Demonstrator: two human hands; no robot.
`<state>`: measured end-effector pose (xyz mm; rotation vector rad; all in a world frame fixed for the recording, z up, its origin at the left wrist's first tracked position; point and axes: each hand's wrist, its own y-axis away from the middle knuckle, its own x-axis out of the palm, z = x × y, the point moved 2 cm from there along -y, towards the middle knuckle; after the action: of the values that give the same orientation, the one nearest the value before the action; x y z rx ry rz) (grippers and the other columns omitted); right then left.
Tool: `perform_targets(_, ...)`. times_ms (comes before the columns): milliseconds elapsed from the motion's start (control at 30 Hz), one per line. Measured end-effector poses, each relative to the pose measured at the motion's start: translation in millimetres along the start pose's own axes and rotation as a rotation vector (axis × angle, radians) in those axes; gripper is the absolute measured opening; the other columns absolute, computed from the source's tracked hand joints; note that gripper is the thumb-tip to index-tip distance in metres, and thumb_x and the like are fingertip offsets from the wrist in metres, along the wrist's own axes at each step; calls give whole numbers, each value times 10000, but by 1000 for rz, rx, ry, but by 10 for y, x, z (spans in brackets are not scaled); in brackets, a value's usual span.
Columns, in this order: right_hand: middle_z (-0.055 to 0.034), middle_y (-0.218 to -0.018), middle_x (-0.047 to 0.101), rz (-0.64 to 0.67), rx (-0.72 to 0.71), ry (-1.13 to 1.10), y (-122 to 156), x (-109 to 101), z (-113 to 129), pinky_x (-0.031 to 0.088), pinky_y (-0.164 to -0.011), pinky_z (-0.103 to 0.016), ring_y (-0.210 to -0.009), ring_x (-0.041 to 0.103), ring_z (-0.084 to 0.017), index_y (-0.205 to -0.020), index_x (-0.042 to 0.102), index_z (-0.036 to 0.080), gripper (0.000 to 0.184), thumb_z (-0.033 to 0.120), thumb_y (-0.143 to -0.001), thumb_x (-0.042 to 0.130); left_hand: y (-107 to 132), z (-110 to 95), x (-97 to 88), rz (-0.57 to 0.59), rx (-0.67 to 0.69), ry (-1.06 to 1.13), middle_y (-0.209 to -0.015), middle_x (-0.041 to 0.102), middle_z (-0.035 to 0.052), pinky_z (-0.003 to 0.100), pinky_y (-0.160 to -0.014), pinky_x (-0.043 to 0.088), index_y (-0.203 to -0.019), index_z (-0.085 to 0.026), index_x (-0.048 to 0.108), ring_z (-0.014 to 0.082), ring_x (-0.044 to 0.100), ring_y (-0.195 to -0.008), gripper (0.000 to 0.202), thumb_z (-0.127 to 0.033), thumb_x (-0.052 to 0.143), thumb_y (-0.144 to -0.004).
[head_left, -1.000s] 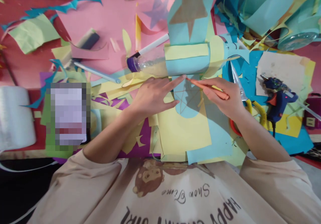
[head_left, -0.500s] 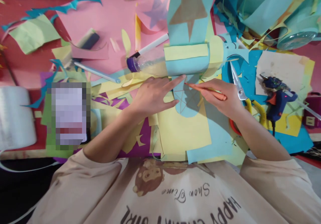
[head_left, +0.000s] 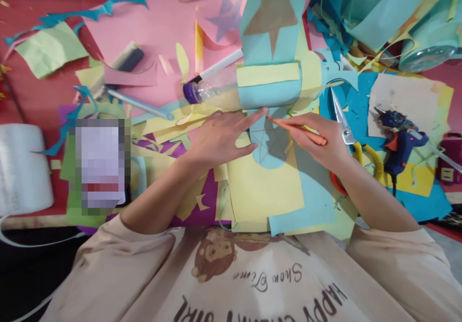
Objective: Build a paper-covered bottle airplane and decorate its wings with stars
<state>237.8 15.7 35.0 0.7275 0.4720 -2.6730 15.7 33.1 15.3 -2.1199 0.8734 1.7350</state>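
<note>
My left hand [head_left: 221, 136] lies flat with fingers spread on the papers, its forefinger pressing the top of a light blue paper piece [head_left: 270, 149] with a pencilled star on it. My right hand [head_left: 321, 139] is closed on an orange pencil [head_left: 299, 130], whose tip touches the blue piece near my left forefinger. The blue piece rests on a yellow sheet [head_left: 265, 187]. Just above lies a plastic bottle [head_left: 216, 90] with a purple cap, wrapped in blue and yellow paper.
Scissors [head_left: 346, 129] with yellow handles lie right of my right hand, a blue glue gun [head_left: 399, 141] beyond them. A white marker [head_left: 220, 66], pink sheet [head_left: 155, 28], paper scraps and a white roll [head_left: 23, 168] at the left edge surround the spot.
The pencil tip has shifted slightly along the star outline near my left forefinger. My left hand has stayed flat in place.
</note>
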Motion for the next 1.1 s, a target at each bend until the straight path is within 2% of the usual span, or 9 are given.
perform_targets(367,-22,-924,760,25,0,0,11,6,-14,523,-756,-311,-823,682,-159,-1070,720,248,205,263,-928,573,9,9,19,-17,13,28,-1000,662,54,355,-876,451,-1500,-253,328,237,629,-974,650,-442,516,-908)
perform_targets(533,-33,-986,756,-12,15,18,18,0,-18,534,-772,-321,-899,693,-178,-1097,709,252,225,279,-934,556,7,14,19,-38,21,8,-975,664,49,337,-844,456,-1491,-243,345,228,631,-944,650,-449,519,-900)
perform_targets(733,-25,-937,774,58,0,-4,6,17,-8,516,-737,-323,-806,686,-162,-1059,724,246,203,252,-921,574,-2,4,21,-29,12,8,-988,668,56,349,-852,456,-1489,-244,356,237,632,-950,651,-451,529,-897)
perform_targets(900,-27,-964,764,10,9,3,9,13,0,523,-764,-320,-856,688,-167,-1074,719,243,213,252,-923,570,1,11,23,-29,13,15,-990,668,59,351,-844,459,-1496,-235,347,237,635,-947,656,-451,524,-903)
perform_targets(1100,-28,-911,774,91,-1,-34,6,29,-10,511,-712,-321,-777,680,-164,-1057,730,247,208,245,-914,579,0,11,13,-29,20,-7,-948,661,52,344,-837,456,-1486,-234,366,236,632,-919,646,-454,525,-900)
